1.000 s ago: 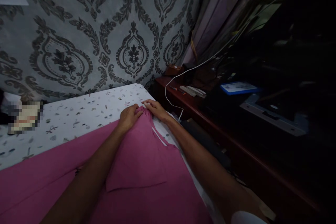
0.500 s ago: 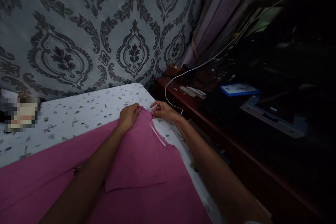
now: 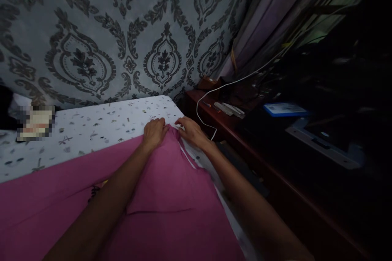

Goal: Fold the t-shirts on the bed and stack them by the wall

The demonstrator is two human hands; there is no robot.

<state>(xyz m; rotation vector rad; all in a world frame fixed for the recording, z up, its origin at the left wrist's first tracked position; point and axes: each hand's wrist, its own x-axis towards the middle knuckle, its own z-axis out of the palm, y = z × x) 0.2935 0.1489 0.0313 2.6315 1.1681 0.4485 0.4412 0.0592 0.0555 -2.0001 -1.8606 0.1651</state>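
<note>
A pink cloth [image 3: 165, 195] lies spread over a white speckled bed sheet [image 3: 101, 124]. My left hand [image 3: 155, 131] is closed, pinching the cloth's far corner. My right hand [image 3: 191, 130] sits just to its right, fingers curled and pinching the same corner edge. A thin white strip [image 3: 187, 157] runs along the cloth's right edge below my right hand. Both forearms reach forward over the cloth.
Patterned grey wallpaper [image 3: 122, 36] backs the bed. To the right stands a dark wooden desk [image 3: 245, 138] with a white cable [image 3: 208, 94], a comb-like item [image 3: 228, 109], a blue-edged card [image 3: 284, 109] and dark equipment. A curtain [image 3: 260, 16] hangs at the corner.
My hands have stayed at the cloth's corner, the right moving back closer to the left. The view has shifted slightly.
</note>
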